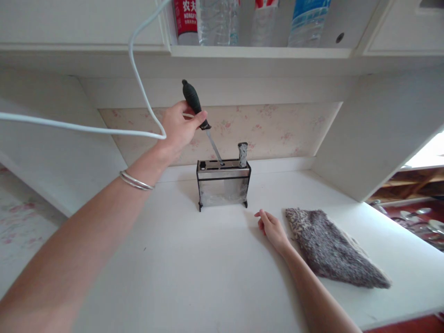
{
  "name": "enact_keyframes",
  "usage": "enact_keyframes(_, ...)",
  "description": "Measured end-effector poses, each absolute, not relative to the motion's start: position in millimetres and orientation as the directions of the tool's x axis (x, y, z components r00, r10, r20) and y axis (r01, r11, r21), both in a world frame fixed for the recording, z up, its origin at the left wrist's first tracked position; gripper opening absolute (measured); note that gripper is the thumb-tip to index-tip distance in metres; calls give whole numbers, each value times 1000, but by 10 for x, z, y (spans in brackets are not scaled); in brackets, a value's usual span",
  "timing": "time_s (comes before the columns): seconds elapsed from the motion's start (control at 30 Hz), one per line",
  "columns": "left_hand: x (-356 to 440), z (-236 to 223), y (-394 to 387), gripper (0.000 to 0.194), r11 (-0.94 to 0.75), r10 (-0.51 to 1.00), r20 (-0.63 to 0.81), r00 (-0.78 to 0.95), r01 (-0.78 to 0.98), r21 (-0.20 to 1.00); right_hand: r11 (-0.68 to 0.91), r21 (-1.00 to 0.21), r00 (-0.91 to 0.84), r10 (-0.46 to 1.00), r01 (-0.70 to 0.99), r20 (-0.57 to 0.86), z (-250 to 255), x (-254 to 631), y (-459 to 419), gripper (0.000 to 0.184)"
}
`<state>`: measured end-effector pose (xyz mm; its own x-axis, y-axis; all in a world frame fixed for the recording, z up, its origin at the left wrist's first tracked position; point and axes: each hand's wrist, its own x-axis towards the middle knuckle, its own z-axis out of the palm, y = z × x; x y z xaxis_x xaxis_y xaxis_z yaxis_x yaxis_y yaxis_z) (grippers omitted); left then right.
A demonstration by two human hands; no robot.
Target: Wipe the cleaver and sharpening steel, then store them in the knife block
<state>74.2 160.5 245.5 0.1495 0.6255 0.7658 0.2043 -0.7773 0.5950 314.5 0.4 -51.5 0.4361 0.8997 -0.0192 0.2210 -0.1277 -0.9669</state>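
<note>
My left hand is closed around the black handle of a sharpening steel. The steel slants down to the right, and its tip is at a hole in the top of a knife block. That block is silver with a black frame and see-through sides, standing upright on the counter. A grey-patterned handle sticks up from its right end. Lower right of the block, my right hand rests at the counter with loosely bent fingers, holding nothing.
A grey fluffy cloth lies on the white counter beside my right forearm. A white cable hangs in front of my left wrist. Overhead, a shelf holds several plastic bottles. Side panels flank the counter.
</note>
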Motion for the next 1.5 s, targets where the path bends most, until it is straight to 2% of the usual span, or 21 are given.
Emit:
enact_keyframes(0.13,887,2543,1742,20,-757,651,746,140,187,626,-114,-966,431,902,231,-3,-529,3155,11,56)
enact_keyframes(0.27,1002,2618,1781,13,-764,644,735,211,227,604,-108,-968,430,903,228,1,-534,3160,20,57)
enact_keyframes(0.5,1179,2652,1881,13,-756,654,682,327,305,579,-121,-962,421,907,244,-8,-564,3172,24,56)
enact_keyframes(0.57,1217,2594,1946,22,-737,676,650,346,329,591,-115,-962,414,910,248,-2,-569,3175,23,55)
enact_keyframes(0.73,1261,2329,2108,69,-750,661,645,383,307,586,-122,-957,409,912,265,-3,-569,3181,32,55)
enact_keyframes(0.8,1272,2211,2158,74,-759,648,633,423,293,581,-121,-955,409,913,269,0,-568,3183,38,54)
enact_keyframes(1.13,1329,1793,2197,68,-738,665,535,522,349,577,-125,-953,411,912,277,0,-565,3184,43,54)
enact_keyframes(1.5,1251,1535,2278,58,-741,562,450,694,182,646,-135,-950,412,911,280,-8,-536,3176,40,50)
